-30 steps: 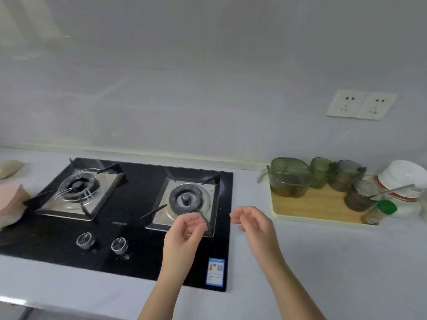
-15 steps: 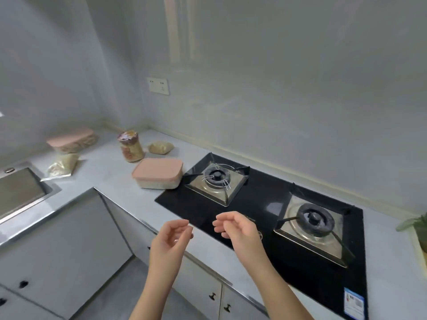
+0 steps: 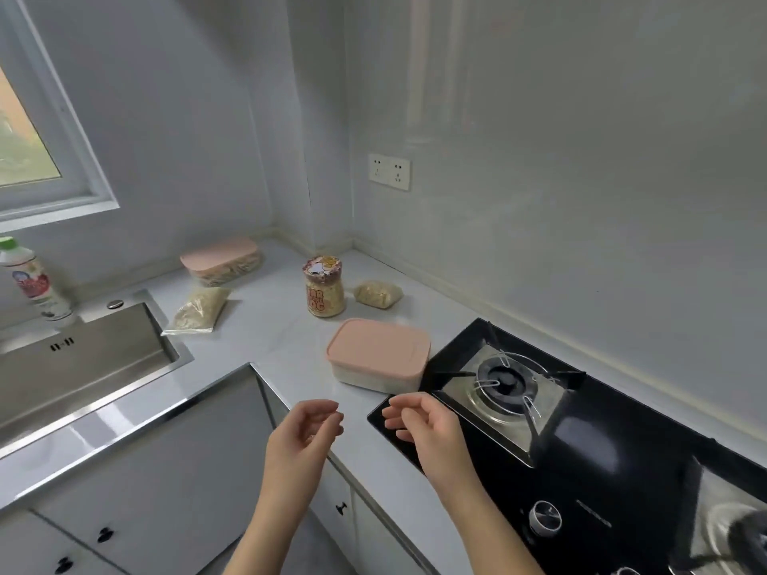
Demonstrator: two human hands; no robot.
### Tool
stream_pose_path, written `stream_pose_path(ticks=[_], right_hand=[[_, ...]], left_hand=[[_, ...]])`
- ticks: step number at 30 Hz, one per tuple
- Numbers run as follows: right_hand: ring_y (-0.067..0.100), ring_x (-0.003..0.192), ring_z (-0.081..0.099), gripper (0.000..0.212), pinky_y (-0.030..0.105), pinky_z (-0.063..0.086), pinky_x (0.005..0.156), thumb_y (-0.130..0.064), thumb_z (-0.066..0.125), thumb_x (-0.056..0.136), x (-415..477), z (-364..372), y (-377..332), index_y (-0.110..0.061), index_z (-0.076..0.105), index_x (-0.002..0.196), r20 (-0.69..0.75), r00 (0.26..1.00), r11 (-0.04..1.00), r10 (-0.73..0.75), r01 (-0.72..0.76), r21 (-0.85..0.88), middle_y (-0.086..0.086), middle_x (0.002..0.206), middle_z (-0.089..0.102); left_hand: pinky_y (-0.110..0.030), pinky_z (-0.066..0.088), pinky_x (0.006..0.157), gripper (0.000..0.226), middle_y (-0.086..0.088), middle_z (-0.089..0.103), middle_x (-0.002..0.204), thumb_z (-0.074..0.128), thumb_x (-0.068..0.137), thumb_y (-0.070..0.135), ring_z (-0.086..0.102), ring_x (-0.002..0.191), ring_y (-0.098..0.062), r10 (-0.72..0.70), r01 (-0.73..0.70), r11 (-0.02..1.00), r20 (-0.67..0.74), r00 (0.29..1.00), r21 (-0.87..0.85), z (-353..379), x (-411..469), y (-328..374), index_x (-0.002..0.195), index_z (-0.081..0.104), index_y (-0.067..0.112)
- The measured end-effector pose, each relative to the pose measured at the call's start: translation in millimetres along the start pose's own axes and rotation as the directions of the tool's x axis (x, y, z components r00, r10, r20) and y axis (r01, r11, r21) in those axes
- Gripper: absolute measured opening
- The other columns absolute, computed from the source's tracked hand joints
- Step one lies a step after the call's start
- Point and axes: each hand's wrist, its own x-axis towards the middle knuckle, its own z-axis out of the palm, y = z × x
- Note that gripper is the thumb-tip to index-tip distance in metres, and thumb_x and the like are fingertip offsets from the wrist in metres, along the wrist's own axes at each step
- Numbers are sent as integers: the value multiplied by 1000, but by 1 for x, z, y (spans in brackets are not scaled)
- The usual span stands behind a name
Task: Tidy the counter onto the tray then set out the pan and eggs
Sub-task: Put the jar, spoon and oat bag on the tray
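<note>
My left hand [image 3: 305, 435] and my right hand [image 3: 423, 429] hover side by side over the counter's front edge, fingers loosely curled, holding nothing. Beyond them a pink-lidded box [image 3: 378, 354] sits beside the hob. Farther back stand a patterned jar [image 3: 325, 287], a small grain bag [image 3: 378, 293], a flat grain bag [image 3: 200, 310] and a second pink-lidded box [image 3: 222, 260] in the corner. No tray, pan or eggs are in view.
A black gas hob [image 3: 589, 446] with two burners fills the right side. A steel sink [image 3: 79, 363] lies at the left with a white bottle [image 3: 35, 284] behind it. White cabinets [image 3: 157, 471] run below the L-shaped counter.
My view has swung left, from the hob and the tray of green cups to the counter corner and sink. Both hands stay raised together, holding nothing.
</note>
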Motion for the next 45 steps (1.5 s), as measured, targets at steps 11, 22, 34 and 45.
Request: stream_pose_path(ticks=[11,22,34,45], right_hand=[[14,85,67,26,23,50,74,-3,48,93,190,70,-24,-20,67,90,6,1000,996,-21,21,-82,1,90,72],[6,83,62,26,20,48,81,0,50,89,319,116,-5,-20,68,89,-188,982,964,16,-65,-258,-8,88,69],[29,135,30,77,40,35,105,-20,64,78,464,114,40,-26,29,147,-221,964,487,146,-265,-832,7,147,33],[28,133,23,96,49,40,94,-38,76,71,552,96,90,-42,16,146,-137,953,208,272,-197,-958,2,143,28]], left_hand=[[-31,53,76,12,-3,73,81,65,88,4,70,76,-17,-19,16,999,-102,995,-29,-46,177,-3,92,69,14],[-24,54,71,13,0,71,84,64,88,4,67,76,-10,17,-34,995,172,985,98,-49,362,-17,90,67,17],[-41,34,107,58,-6,37,144,68,82,29,29,136,-26,207,-477,648,466,860,594,-3,516,-49,135,47,21],[-37,36,102,60,2,40,133,29,83,61,38,125,-19,169,-518,502,509,844,692,13,544,-79,135,40,34]])
